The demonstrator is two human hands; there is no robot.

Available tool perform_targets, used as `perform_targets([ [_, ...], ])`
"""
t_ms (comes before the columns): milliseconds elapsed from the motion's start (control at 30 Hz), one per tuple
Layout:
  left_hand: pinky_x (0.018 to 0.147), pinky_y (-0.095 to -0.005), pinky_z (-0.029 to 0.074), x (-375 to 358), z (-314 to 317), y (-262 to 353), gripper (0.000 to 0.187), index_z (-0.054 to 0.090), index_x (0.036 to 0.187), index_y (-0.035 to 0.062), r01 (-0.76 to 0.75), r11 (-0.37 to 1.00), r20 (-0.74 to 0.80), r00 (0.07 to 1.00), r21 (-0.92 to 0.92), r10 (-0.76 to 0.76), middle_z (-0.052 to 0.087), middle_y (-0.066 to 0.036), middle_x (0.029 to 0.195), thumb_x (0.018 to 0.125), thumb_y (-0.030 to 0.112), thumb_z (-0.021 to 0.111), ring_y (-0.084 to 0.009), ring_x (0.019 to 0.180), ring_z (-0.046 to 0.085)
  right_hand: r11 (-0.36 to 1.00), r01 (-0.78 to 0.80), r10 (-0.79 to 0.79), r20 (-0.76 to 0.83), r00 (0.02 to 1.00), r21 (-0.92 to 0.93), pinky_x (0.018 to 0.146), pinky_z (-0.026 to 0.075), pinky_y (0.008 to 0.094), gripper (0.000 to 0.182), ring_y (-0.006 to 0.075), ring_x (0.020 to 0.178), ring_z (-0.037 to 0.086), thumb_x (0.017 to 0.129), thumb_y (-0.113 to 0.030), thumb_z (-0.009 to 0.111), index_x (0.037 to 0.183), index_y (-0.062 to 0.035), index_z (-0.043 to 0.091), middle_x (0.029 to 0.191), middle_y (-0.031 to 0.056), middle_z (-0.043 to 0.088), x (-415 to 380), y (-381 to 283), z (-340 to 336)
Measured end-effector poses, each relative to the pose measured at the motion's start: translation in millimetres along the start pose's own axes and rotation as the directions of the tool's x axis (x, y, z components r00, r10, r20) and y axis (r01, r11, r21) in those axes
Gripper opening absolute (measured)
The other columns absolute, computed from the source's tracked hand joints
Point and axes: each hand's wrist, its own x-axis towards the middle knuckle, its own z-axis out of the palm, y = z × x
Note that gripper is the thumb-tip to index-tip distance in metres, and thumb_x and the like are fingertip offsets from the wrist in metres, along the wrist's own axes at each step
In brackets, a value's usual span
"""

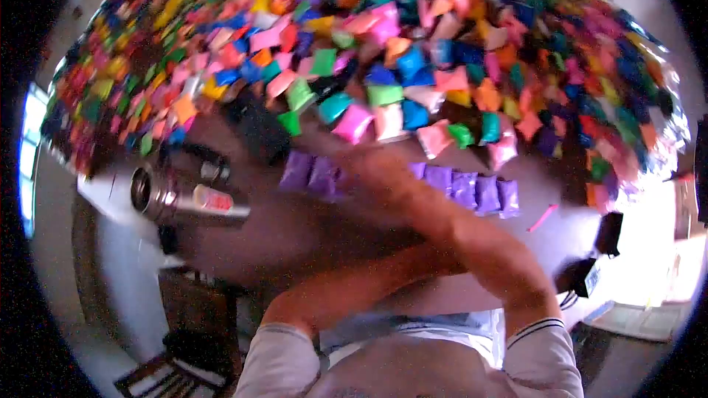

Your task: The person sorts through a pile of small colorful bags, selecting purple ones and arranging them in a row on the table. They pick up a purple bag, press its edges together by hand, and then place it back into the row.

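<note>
A row of purple packets (463, 189) lies on the brown table (273, 239). My right hand (372, 169) is over the row, covering its middle part; motion blurs its fingers, so what it holds, if anything, cannot be made out. More purple packets (297, 170) show just left of it. My left forearm reaches to the right, low over the table, and passes under my right forearm. My left hand is hidden there.
A large heap of small colourful packets (323, 63) spreads across the far side. At the left stand or lie a metal cylinder (151, 188) and a labelled tube (214, 199). A pink strip (543, 217) lies at the right. A wooden chair (195, 317) is at the lower left.
</note>
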Motion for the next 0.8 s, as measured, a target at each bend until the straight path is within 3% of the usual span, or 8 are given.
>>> perform_targets([
  [67,0.083,-0.0421,0.046,0.4,-12.5,-2.7,0.017,0.062,0.094,0.0069,0.121,0.982,0.081,0.991,-0.142,-0.110,0.064,-0.014,0.093,0.089,0.021,0.054,-0.0311,0.088,0.061,0.761,-0.184,0.243,-0.011,0.970,0.622,0.066,0.052,0.0440,0.018,0.0317,0.079,0.064,0.080,-0.023,0.061,0.092,-0.0103,0.063,0.083,0.0131,0.065,17.1,28.4,67.4],
  [133,0.082,-0.0422,0.046,5.3,-18.8,-1.9,0.017,0.062,0.092,0.0065,0.207,0.954,0.165,0.971,-0.217,-0.173,0.064,-0.015,0.092,0.089,0.021,0.054,-0.0312,0.087,0.061,0.991,0.118,-0.129,-0.226,0.966,-0.060,0.061,0.051,0.0416,0.013,0.0317,0.077,0.064,0.080,-0.020,0.059,0.089,-0.0107,0.061,0.075,0.0124,0.062,24.3,34.6,101.5],
  [533,0.075,-0.0429,0.048,34.5,-32.1,26.0,0.018,0.063,0.084,0.0045,-0.013,0.950,0.597,0.780,0.312,-0.185,0.064,-0.016,0.086,0.088,0.021,0.056,-0.0318,0.079,0.062,0.975,-0.044,-0.085,-0.552,0.829,-0.216,0.089,0.044,0.0477,0.043,0.0365,0.111,0.052,0.074,-0.027,0.070,0.111,-0.0084,0.060,0.110,0.0161,0.056,-74.0,120.9,-74.3],
  [567,0.071,-0.0436,0.048,34.0,-30.8,30.8,0.021,0.062,0.078,0.0038,0.579,0.803,0.545,0.723,-0.143,-0.424,0.063,-0.016,0.082,0.086,0.022,0.057,-0.0332,0.075,0.061,0.965,-0.070,-0.080,-0.533,0.842,-0.255,0.094,0.041,0.0487,0.045,0.0371,0.117,0.047,0.073,-0.028,0.071,0.113,-0.0088,0.060,0.115,0.0164,0.054,-87.1,133.2,-86.1],
  [600,0.068,-0.0443,0.048,32.6,-29.0,32.5,0.024,0.062,0.072,0.0031,0.824,0.197,0.610,0.534,-0.532,-0.586,0.063,-0.017,0.078,0.085,0.023,0.059,-0.0347,0.070,0.060,0.959,-0.101,-0.072,-0.574,0.816,-0.264,0.097,0.039,0.0492,0.050,0.0373,0.121,0.044,0.072,-0.029,0.073,0.117,-0.0098,0.059,0.120,0.0167,0.052,-97.1,151.4,-85.9],
  [633,0.068,-0.0443,0.048,30.2,-28.2,29.3,0.024,0.062,0.072,0.0031,0.829,0.198,0.614,0.528,-0.523,-0.587,0.063,-0.017,0.078,0.085,0.023,0.059,-0.0347,0.070,0.060,0.953,-0.135,-0.064,-0.615,0.786,-0.271,0.100,0.036,0.0496,0.055,0.0375,0.125,0.041,0.071,-0.030,0.074,0.120,-0.0108,0.058,0.125,0.0170,0.049,-107.3,166.2,-88.6],
  [700,0.068,-0.0443,0.048,28.0,-29.2,19.3,0.026,0.061,0.069,0.0034,-0.024,0.996,0.340,0.941,0.084,-0.006,0.062,-0.017,0.077,0.084,0.025,0.060,-0.0361,0.070,0.058,0.922,-0.213,-0.021,-0.592,0.806,-0.323,0.105,0.032,0.0471,0.063,0.0357,0.128,0.039,0.070,-0.031,0.075,0.126,-0.0124,0.055,0.132,0.0164,0.047,-131.0,195.3,-98.3],
  [800,0.068,-0.0433,0.047,38.3,-30.0,25.4,0.027,0.062,0.068,0.0042,-0.234,0.961,0.243,0.950,0.149,0.194,0.060,-0.016,0.074,0.085,0.025,0.060,-0.0340,0.069,0.057,0.921,-0.157,-0.032,-0.469,0.883,-0.358,0.106,0.031,0.0459,0.056,0.0320,0.131,0.037,0.071,-0.033,0.075,0.120,-0.0124,0.058,0.138,0.0149,0.044,-151.3,226.8,-106.3],
])
